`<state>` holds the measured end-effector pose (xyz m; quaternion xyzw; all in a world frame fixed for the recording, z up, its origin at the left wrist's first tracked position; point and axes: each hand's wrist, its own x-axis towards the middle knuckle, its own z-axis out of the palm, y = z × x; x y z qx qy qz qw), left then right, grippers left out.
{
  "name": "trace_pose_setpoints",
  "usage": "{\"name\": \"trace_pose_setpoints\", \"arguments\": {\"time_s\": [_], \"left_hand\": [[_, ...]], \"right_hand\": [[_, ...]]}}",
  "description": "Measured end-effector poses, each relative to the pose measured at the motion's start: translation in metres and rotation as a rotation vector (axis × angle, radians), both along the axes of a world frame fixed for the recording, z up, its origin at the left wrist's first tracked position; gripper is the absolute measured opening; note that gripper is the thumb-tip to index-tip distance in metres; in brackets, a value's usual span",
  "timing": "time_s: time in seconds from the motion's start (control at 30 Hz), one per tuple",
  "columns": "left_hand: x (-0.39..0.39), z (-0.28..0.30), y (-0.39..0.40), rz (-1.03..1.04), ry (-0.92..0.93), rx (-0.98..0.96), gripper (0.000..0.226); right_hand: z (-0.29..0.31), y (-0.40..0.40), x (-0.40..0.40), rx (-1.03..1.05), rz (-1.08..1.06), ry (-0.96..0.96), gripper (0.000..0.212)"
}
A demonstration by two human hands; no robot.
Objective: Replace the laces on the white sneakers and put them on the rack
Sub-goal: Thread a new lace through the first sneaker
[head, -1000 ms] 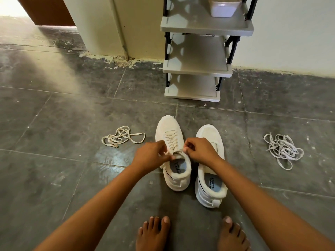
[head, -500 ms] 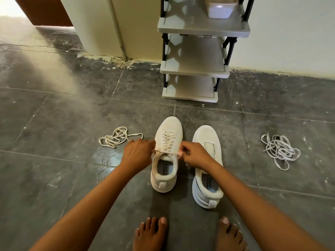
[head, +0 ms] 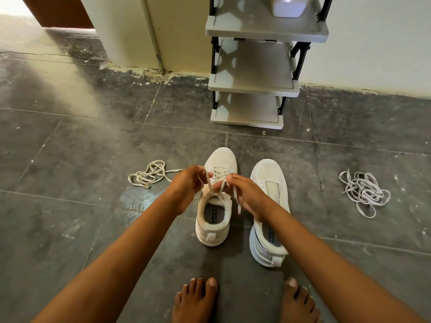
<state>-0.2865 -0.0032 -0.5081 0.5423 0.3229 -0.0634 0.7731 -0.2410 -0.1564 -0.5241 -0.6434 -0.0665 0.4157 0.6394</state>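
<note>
Two white sneakers stand side by side on the dark tiled floor, toes pointing away from me. The left sneaker is laced with a cream lace. My left hand pinches one lace end above the tongue. My right hand pinches the other end, which crosses the first and hangs down beside my palm. The right sneaker has no lace; its tongue is bare. A grey shoe rack with three shelves stands against the wall just beyond the shoes.
A loose cream lace lies on the floor to the left, a bundle of white laces to the right. A white plastic box sits on the rack's top shelf. My bare feet are at the bottom edge.
My hands pulled the lace ends apart sideways, then lifted them and brought them together, so the ends now cross above the left sneaker's tongue. That sneaker shifted slightly.
</note>
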Motion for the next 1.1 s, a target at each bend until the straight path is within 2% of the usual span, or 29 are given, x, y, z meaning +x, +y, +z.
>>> {"name": "trace_pose_setpoints", "arguments": {"time_s": [0.1,0.23,0.33,0.53,0.67,0.8,1.0,1.1], "left_hand": [[0.0,-0.003,-0.003,-0.016,-0.005,-0.052,0.022],[0.001,-0.012,-0.008,-0.028,0.013,0.057,0.013],[0.001,-0.017,-0.005,-0.059,-0.003,0.083,0.01],[-0.002,-0.016,-0.002,-0.166,-0.016,0.198,0.028],[-0.004,-0.017,-0.004,-0.193,-0.002,0.237,0.024],[-0.005,-0.018,-0.009,-0.187,-0.003,0.245,0.021],[-0.004,-0.021,-0.007,-0.178,0.011,0.286,0.017],[-0.005,-0.021,-0.005,-0.246,-0.041,0.305,0.018]], "right_hand": [[0.0,0.005,0.001,0.066,-0.089,0.091,0.03],[-0.005,0.008,0.001,-0.053,-0.049,-0.05,0.024],[-0.006,0.008,0.001,-0.045,-0.012,-0.121,0.02],[-0.009,0.002,0.0,-0.057,-0.006,-0.172,0.026],[-0.009,0.003,-0.001,-0.054,0.003,-0.191,0.027],[-0.005,0.003,0.0,-0.034,-0.007,-0.149,0.008],[-0.006,0.007,0.005,-0.107,0.003,-0.092,0.021],[-0.006,0.009,0.007,-0.118,0.003,-0.09,0.015]]}}
